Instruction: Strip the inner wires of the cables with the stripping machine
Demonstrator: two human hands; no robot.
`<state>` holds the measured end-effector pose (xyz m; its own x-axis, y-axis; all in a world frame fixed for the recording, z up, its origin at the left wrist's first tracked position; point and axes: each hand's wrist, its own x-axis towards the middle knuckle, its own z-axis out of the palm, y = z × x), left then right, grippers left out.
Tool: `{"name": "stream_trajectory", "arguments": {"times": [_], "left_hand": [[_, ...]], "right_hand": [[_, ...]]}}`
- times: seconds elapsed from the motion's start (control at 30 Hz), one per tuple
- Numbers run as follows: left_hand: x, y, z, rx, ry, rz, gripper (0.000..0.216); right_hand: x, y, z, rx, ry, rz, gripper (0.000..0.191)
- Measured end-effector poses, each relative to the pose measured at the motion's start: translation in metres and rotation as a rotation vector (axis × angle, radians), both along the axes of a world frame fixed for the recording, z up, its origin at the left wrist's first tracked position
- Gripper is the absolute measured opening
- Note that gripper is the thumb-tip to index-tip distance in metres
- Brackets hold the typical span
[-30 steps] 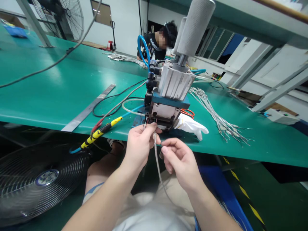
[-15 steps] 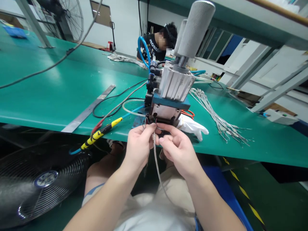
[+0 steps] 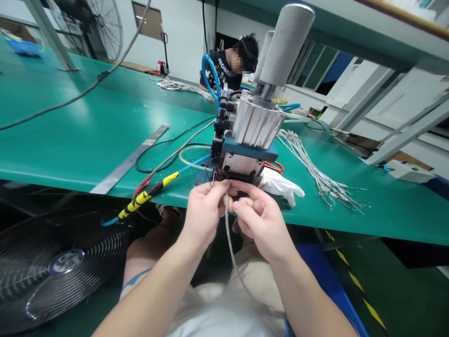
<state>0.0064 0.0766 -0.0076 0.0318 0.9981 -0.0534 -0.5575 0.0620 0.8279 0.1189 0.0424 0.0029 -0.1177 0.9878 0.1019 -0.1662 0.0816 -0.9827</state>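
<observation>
My left hand (image 3: 204, 214) and my right hand (image 3: 257, 220) are both pinched on the end of a thin clear-sheathed cable (image 3: 229, 243) that hangs down between them toward my lap. Its fine coloured wires (image 3: 218, 177) point at the front opening of a small pneumatic machine (image 3: 245, 140) with a blue plate and a silver cylinder, standing at the near edge of the green bench (image 3: 70, 135). The fingertips of both hands meet just below the machine's mouth.
A white glove (image 3: 280, 185) lies right of the machine, with a bundle of cut cables (image 3: 315, 173) beyond it. A metal ruler (image 3: 129, 159), black and blue hoses and a yellow-black striped cable (image 3: 147, 196) lie left. A floor fan (image 3: 52, 262) stands lower left. Another person (image 3: 233, 61) sits behind.
My right hand has come up from lower on the cable to join the left hand at the cable's end by the machine's mouth. The left hand stayed put.
</observation>
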Motion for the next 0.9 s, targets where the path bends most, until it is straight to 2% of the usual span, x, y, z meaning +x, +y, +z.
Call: {"name": "stream_trajectory", "arguments": {"times": [0.9], "left_hand": [[-0.0003, 0.0010, -0.0038, -0.012, -0.047, 0.018, 0.022]], "right_hand": [[-0.0082, -0.0063, -0.0015, 0.020, 0.086, 0.012, 0.037]]}}
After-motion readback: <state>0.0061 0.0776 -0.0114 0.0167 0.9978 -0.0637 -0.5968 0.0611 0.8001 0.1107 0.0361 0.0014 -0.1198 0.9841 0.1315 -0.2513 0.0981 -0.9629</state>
